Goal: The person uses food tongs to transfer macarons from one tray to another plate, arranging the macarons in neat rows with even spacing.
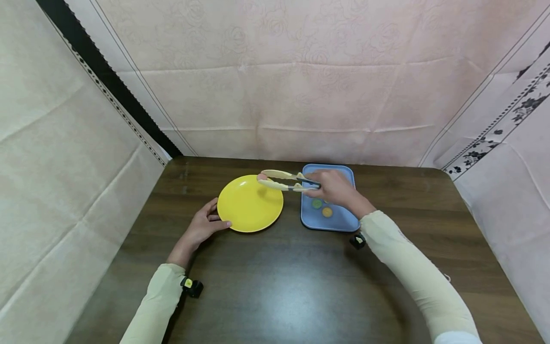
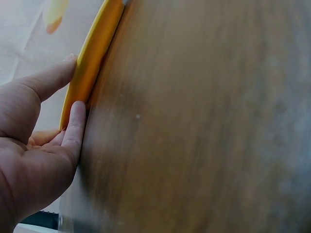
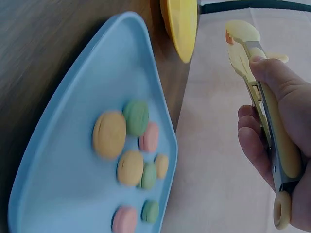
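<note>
My right hand point(image 1: 334, 186) grips a pair of cream-coloured tongs point(image 3: 277, 131) above the blue tray point(image 1: 313, 222). The tong tips reach left over the far right part of a yellow plate point(image 1: 247, 205), with a small pinkish-orange macaron point(image 1: 261, 177) held between them. At the plate's left side my left hand point(image 1: 204, 225) pinches the rim, thumb on the upper edge and fingers at the underside; the left wrist view shows the plate point(image 2: 87, 63) edge-on. On the tray lie several macarons, among them a green macaron point(image 3: 136, 117), a pink macaron point(image 3: 125, 220) and a tan macaron point(image 3: 109, 134).
Plate and tray stand side by side near the far edge of a dark wooden table point(image 1: 258, 286). Behind the table hangs a pale patterned cloth point(image 1: 301, 95), with more cloth at both sides. Each wrist wears a small black camera point(image 1: 195, 288).
</note>
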The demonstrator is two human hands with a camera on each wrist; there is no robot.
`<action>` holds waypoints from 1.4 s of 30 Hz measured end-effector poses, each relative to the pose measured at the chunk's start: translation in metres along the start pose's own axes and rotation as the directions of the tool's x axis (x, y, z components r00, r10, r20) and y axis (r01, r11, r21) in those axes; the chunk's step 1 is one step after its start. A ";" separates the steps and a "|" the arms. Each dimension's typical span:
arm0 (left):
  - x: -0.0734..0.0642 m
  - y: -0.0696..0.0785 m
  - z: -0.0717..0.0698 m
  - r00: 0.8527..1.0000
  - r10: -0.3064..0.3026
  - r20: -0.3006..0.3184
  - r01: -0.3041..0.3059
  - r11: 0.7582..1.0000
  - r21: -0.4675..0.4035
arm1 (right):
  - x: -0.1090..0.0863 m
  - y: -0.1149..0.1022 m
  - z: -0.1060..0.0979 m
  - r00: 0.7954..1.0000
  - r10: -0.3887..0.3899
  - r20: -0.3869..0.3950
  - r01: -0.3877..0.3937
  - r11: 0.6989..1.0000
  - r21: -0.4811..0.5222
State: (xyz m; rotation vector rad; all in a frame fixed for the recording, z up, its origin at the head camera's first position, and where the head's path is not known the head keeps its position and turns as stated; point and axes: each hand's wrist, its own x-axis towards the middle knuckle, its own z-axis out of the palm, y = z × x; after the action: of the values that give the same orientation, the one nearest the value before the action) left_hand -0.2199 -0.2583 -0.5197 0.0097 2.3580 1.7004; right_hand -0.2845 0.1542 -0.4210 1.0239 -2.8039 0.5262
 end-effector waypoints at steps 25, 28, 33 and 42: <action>0.001 0.000 0.000 1.000 -0.016 -0.011 0.015 1.000 -0.003 | 0.055 -0.027 0.055 0.992 -0.003 0.124 0.004 1.000 -0.010; 0.001 0.000 0.000 1.000 -0.016 -0.009 0.016 1.000 0.002 | 0.057 -0.028 0.058 0.991 0.004 0.133 -0.001 1.000 -0.026; 0.001 0.000 0.000 1.000 -0.015 -0.013 0.015 1.000 0.009 | 0.059 -0.030 0.062 0.991 0.006 0.135 0.001 0.999 -0.052; 0.002 -0.002 -0.001 1.000 -0.007 -0.019 0.007 1.000 0.016 | 0.053 -0.029 0.055 0.991 0.040 0.131 -0.037 0.999 -0.018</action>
State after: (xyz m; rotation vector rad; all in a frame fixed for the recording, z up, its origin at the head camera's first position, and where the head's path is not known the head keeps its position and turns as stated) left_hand -0.2221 -0.2593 -0.5212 -0.0124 2.3825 1.6854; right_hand -0.3061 0.0817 -0.4520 1.0400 -2.9431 0.4557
